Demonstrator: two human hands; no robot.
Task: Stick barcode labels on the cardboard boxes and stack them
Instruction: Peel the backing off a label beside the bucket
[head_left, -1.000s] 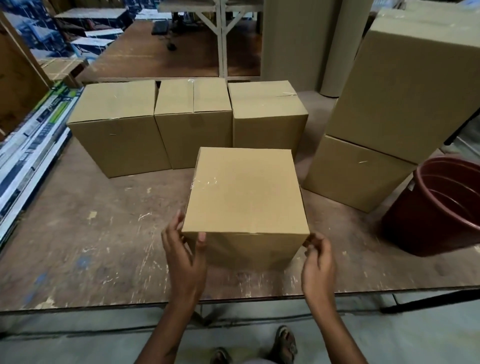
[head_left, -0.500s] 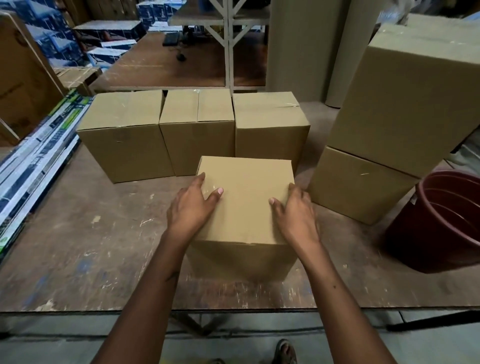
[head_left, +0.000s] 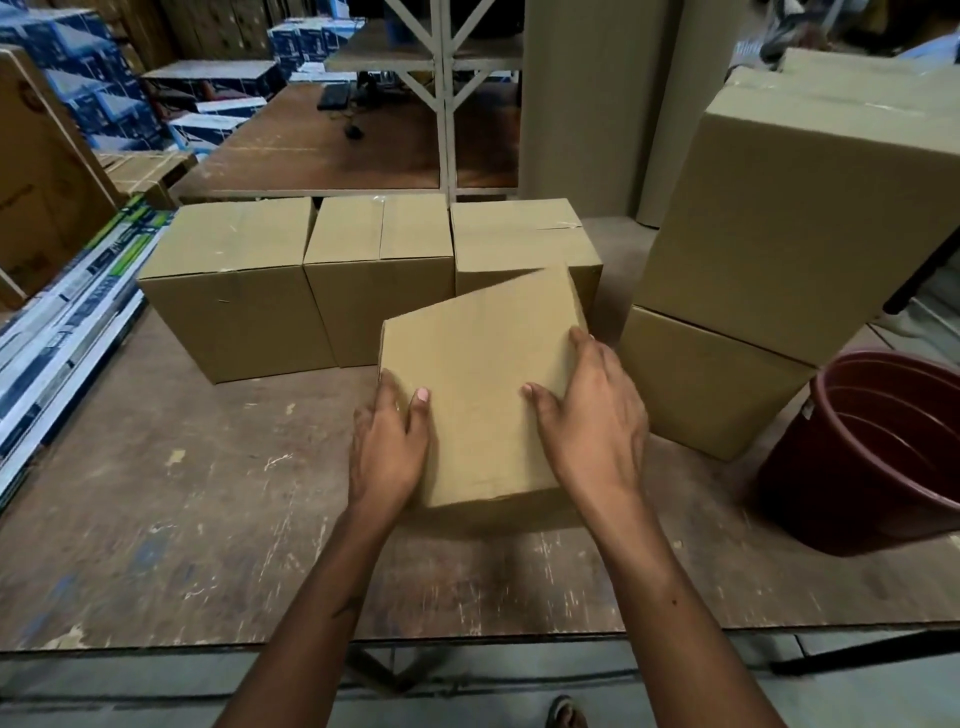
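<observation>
- The left hand (head_left: 388, 447) and the right hand (head_left: 592, 421) grip opposite sides of a plain brown cardboard box (head_left: 480, 395), thumbs on top, near the front edge of the worn wooden table (head_left: 156, 519); the box sits turned at an angle.
- A dark red plastic bucket (head_left: 878, 452) stands at the right edge.
- Behind, three brown cardboard boxes (head_left: 374, 270) stand in a row near the back edge.
- Two large stacked cardboard boxes (head_left: 779, 249) stand at back right.

No legible text anywhere I look. The blue-and-white printed cartons (head_left: 78, 78) stacked at upper left carry print too blurred to read. The long white, green and black printed packs (head_left: 67, 322) along the left edge likewise. The plain brown cardboard boxes (head_left: 234, 286) show no markings.
</observation>
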